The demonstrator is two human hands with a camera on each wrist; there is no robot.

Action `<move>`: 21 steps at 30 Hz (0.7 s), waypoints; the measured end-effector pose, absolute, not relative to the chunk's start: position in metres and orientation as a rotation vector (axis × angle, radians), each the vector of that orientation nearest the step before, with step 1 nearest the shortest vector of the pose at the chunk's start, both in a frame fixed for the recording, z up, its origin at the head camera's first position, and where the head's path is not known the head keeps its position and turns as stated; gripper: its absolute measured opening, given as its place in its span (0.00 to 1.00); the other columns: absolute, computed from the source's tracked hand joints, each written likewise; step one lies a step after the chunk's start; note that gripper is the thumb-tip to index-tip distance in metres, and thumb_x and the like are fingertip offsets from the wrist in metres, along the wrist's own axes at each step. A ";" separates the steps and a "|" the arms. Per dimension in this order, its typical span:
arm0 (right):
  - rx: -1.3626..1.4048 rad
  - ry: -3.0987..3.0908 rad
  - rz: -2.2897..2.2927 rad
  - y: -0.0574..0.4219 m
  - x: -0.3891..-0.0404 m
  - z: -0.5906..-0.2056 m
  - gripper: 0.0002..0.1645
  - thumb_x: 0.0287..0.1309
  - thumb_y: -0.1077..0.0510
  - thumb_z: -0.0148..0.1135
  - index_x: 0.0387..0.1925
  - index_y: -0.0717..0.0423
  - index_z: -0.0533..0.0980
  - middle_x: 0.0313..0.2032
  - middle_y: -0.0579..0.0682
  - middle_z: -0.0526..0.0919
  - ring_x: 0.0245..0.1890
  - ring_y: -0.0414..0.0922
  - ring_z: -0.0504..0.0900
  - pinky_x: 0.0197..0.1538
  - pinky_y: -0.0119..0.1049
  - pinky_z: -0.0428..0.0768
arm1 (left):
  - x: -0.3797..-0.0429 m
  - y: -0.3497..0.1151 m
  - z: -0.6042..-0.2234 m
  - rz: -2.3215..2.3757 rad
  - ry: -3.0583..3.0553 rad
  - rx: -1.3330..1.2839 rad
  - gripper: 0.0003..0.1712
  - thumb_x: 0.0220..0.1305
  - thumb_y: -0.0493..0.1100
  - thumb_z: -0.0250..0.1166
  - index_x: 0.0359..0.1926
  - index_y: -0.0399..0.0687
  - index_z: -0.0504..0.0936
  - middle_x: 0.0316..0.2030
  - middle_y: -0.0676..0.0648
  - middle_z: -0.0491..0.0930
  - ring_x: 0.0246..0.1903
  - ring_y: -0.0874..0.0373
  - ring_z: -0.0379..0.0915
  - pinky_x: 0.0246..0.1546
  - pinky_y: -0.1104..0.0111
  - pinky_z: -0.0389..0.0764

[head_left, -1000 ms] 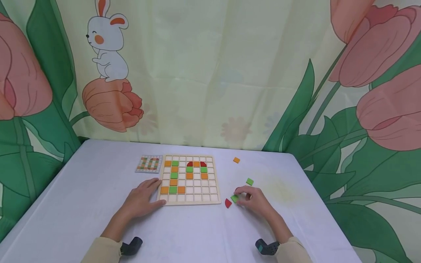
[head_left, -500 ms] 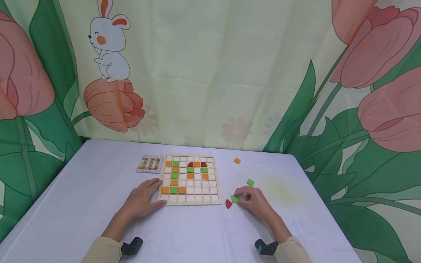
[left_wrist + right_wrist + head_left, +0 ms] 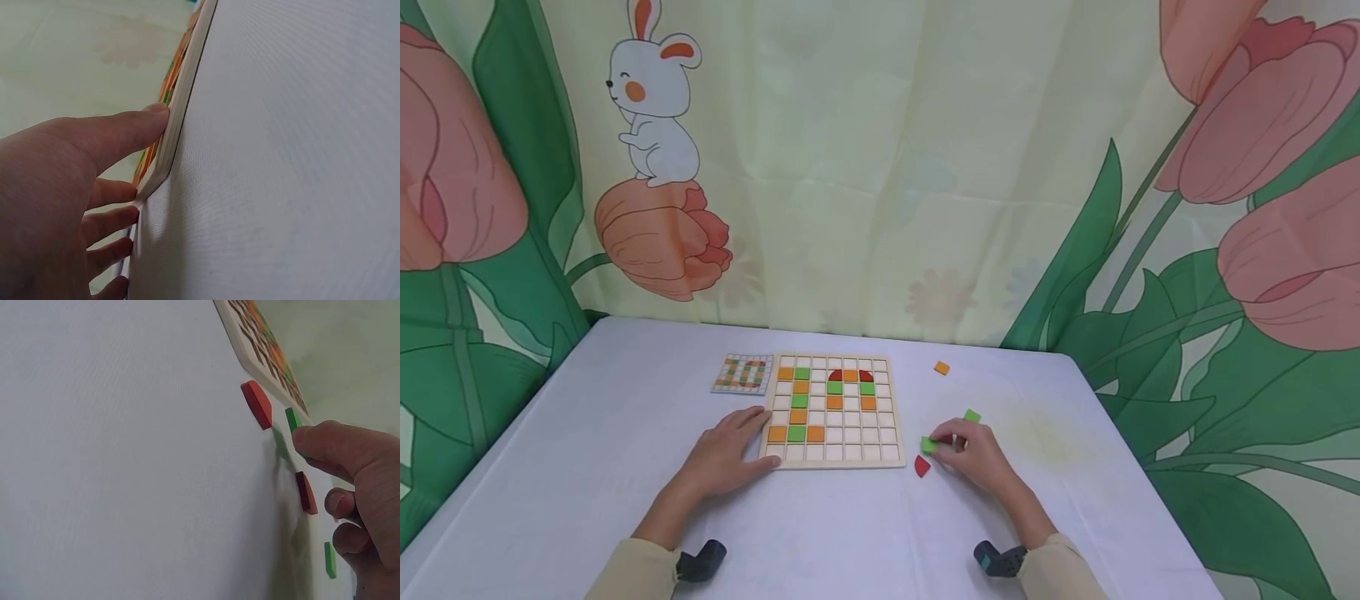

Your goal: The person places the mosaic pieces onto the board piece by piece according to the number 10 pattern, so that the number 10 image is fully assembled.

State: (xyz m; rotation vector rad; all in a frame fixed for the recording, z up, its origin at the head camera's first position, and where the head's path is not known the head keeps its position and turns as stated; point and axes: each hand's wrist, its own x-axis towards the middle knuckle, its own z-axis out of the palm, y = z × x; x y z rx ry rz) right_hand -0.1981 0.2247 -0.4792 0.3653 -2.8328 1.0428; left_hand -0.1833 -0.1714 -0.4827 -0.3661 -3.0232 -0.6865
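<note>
My right hand (image 3: 973, 454) pinches a green square tile (image 3: 928, 445) between thumb and fingertips, right of the wooden grid board (image 3: 846, 463). In the right wrist view that tile is tilted and held just above the tablecloth. A red quarter-round tile (image 3: 922, 466) lies close by on the cloth. A second red tile (image 3: 306, 492) lies below the hand, hidden in the head view. My left hand (image 3: 726, 454) rests at the board's near left corner, fingers along the left side and thumb on the front edge. Orange, green and red tiles fill several cells.
A small pattern card (image 3: 742, 374) lies left of the board. Another green tile (image 3: 972, 415) lies behind the right hand, and an orange tile (image 3: 942, 367) farther back. A printed curtain (image 3: 850, 208) hangs behind the white-covered table (image 3: 820, 533).
My right hand has raised the green tile from the cloth and shifted it slightly left. The left hand stays at the board's corner.
</note>
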 end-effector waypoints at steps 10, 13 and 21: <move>0.422 -2.870 1.051 0.200 -0.215 -0.472 0.11 0.50 0.62 0.72 0.34 0.43 0.85 0.37 0.41 0.85 0.26 0.40 0.72 0.28 0.26 0.72 | -0.183 -0.174 -0.485 -0.691 -3.031 -0.339 0.45 0.56 0.60 0.67 0.69 0.44 0.65 0.69 0.39 0.64 0.69 0.38 0.56 0.62 0.36 0.63; 0.453 -2.862 1.023 0.192 -0.221 -0.472 0.10 0.49 0.61 0.72 0.34 0.44 0.85 0.37 0.41 0.85 0.25 0.39 0.71 0.28 0.26 0.71 | -0.183 -0.174 -0.486 -0.694 -3.029 -0.341 0.46 0.56 0.61 0.67 0.70 0.44 0.65 0.69 0.39 0.64 0.69 0.38 0.56 0.62 0.36 0.63; 0.454 -2.910 1.023 0.170 -0.231 -0.471 0.07 0.51 0.56 0.73 0.34 0.43 0.85 0.39 0.42 0.85 0.27 0.40 0.72 0.28 0.27 0.72 | -0.183 -0.172 -0.484 -0.697 -3.020 -0.346 0.46 0.55 0.61 0.68 0.69 0.46 0.66 0.69 0.41 0.64 0.69 0.39 0.57 0.61 0.37 0.64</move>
